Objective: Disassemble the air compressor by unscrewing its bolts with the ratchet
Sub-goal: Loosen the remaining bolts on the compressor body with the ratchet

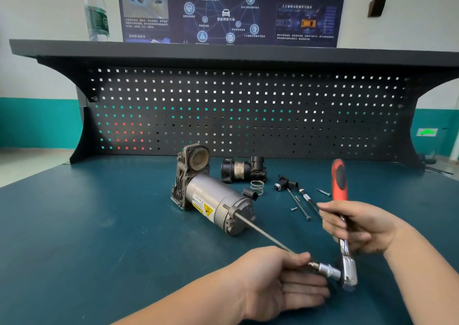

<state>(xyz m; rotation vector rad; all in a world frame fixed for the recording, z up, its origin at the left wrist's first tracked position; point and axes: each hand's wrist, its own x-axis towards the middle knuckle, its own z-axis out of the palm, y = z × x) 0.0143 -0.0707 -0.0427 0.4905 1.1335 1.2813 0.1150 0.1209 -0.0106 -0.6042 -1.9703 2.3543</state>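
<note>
Now the right hand grips the red-handled chrome ratchet, while the left hand pinches the long steel bolt leaving the grey cylindrical compressor; tilt the tool and that socket slips off.

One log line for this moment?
left hand: pinching long bolt | right hand: gripping ratchet | bolt: partly out of compressor

The poster on the wall above the bench shelf carries Chinese text; at its middle, under a small white car icon, the heading 智能网联汽车 can be read, and to the right of that, over the orange car picture, 人工智能与机器学习技术 (the smaller paragraphs are too blurred to read). Below the poster, the air compressor bears a yellow warning label with a black triangle sign; its print is illegible. Left of the poster, the water bottle has a green label, unreadable.
</note>
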